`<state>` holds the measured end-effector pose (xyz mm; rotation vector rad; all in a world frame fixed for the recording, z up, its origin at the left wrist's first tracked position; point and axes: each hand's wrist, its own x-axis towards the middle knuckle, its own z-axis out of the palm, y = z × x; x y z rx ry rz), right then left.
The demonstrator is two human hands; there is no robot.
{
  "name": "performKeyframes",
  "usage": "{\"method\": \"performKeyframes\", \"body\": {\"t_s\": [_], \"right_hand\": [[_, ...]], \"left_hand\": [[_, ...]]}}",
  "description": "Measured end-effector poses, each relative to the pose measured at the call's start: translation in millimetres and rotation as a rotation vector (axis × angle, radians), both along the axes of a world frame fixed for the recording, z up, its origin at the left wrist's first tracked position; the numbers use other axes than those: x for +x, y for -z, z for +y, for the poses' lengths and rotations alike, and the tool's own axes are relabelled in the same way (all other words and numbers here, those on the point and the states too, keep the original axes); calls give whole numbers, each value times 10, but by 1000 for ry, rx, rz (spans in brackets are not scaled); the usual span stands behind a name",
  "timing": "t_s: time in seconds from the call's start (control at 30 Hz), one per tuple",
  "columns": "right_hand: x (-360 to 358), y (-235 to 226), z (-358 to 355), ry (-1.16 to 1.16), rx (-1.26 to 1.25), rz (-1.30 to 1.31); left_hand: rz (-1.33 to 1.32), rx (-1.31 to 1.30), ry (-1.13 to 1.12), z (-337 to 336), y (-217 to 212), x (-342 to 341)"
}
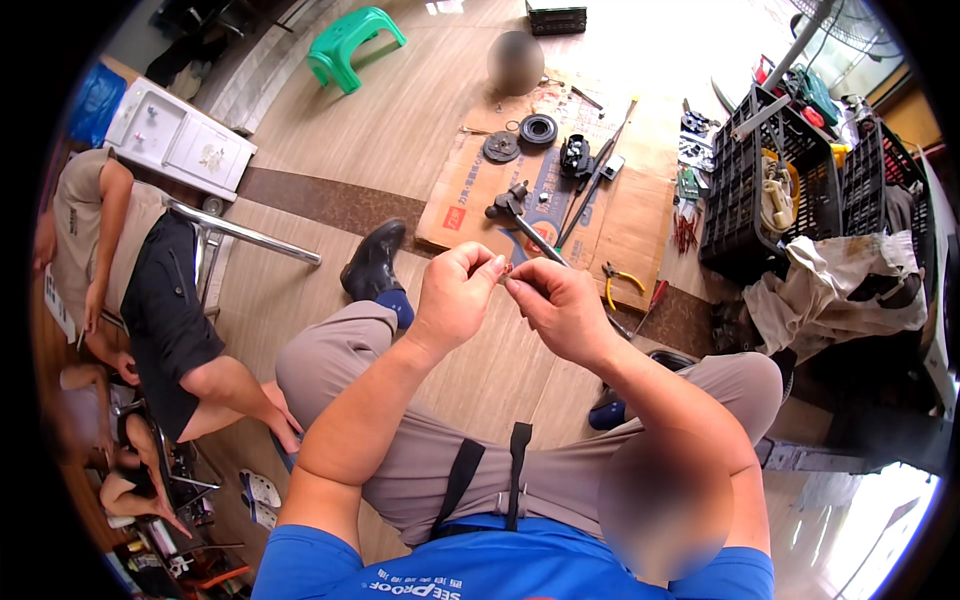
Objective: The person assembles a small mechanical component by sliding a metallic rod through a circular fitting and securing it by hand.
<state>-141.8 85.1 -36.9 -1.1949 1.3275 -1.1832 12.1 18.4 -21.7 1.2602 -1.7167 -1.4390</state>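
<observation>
My left hand (pixel 458 294) and my right hand (pixel 562 308) meet in front of me, above the floor between my knees. Thumbs and forefingers of both are pinched around a tiny reddish part (pixel 507 270), too small to name. Just beyond them a flattened cardboard sheet (pixel 470 215) lies on the floor. On it rest a dark tool with a long shaft and bulky head (pixel 512 203), a black ring-shaped part (pixel 538 129), a grey disc (pixel 502 146) and a black mechanical block (pixel 576 156). Pliers with yellow handles (pixel 626 284) lie to the right of my right hand.
Black plastic crates (pixel 745 210) filled with tools and parts stand at the right, with a stained cloth (pixel 840 290) draped nearby. A green stool (pixel 355 45) stands at the far left. Other people sit along the left side, near a white cabinet (pixel 180 135).
</observation>
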Motion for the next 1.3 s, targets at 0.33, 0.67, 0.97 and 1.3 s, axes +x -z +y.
{"method": "performKeyframes", "body": {"t_s": [0.33, 0.67, 0.97, 1.3], "right_hand": [[-232, 53, -155, 46, -34, 48], [-83, 160, -45, 39, -62, 89], [-223, -79, -82, 19, -112, 266], [-248, -22, -137, -20, -189, 350]], "left_hand": [[-85, 14, 219, 11, -26, 23], [140, 242, 130, -72, 21, 79], [-135, 90, 151, -27, -26, 49], [-200, -8, 236, 44, -65, -9]]}}
